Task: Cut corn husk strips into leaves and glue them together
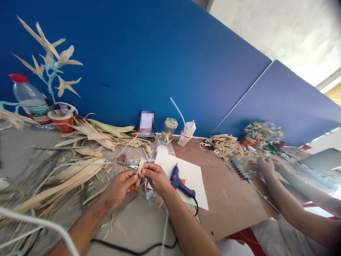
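My left hand (121, 186) and my right hand (156, 177) meet over the table, both pinching a small pale strip of dried corn husk (140, 166) that stands up between the fingertips. Just behind the hands lie scissors (130, 165) and a roll of light blue tape (149, 161), partly hidden. A blue glue gun (179, 182) rests on a white sheet of paper (191, 177) right beside my right hand, its black cord running toward me.
Piles of dried husks (80, 167) cover the left of the table. A husk-flower branch (50, 60), a plastic bottle (28, 97), a red cup (62, 122), a jar (169, 128) and a paper cup (186, 135) stand along the blue partition. Another person's arms (290, 202) work at the right.
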{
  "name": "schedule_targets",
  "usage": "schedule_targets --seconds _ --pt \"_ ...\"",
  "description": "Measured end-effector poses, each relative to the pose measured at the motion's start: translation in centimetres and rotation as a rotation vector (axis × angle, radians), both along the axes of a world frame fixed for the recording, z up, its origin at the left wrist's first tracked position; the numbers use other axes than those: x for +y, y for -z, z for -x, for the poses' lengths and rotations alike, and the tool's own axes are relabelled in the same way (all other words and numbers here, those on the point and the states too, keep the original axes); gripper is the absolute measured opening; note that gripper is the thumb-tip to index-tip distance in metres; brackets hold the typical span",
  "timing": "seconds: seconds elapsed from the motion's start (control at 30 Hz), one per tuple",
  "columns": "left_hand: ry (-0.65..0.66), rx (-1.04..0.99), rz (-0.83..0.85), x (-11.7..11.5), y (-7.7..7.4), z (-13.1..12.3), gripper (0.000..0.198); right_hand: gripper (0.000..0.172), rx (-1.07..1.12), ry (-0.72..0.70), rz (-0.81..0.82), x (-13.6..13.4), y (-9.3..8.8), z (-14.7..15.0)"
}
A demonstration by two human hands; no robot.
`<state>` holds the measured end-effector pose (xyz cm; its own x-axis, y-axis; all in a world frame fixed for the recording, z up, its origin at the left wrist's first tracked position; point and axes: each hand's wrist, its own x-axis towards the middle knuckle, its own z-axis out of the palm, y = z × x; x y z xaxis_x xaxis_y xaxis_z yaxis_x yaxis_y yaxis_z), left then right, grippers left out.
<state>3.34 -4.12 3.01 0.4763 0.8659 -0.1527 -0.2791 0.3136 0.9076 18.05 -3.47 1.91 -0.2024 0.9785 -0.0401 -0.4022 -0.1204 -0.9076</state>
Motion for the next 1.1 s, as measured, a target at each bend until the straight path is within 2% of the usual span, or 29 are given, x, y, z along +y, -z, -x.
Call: schedule_targets --seconds 0.2,0.4,0.77,0.97,1.1 --pt "0.038 0.030 0.037 0.2 0.3 0.2 0.039 0.017 -0.032 -0.021 -0.046 0.0 -0.3 -0.5" --pt "0.090 0.072 0.038 0.0 0.4 0.3 0.041 0.021 -0.053 -0.134 -0.064 0.4 0.1 -1.2" --pt "0.043 0.043 0.037 0.0 0.4 0.1 0.038 0.020 -0.197 -0.098 -0.268 0.2 -0.1 -1.1" --pt "0.035 0.020 0.025 -0.1 0.5 -0.1 0.037 0.026 -0.157 -0.197 -0.290 0.2 0.5 -0.8" --pt "0.003 0.035 -0.007 0.1 0.7 -0.1 0.035 0.028 -0.173 -0.096 -0.325 0.3 0.7 -0.5"
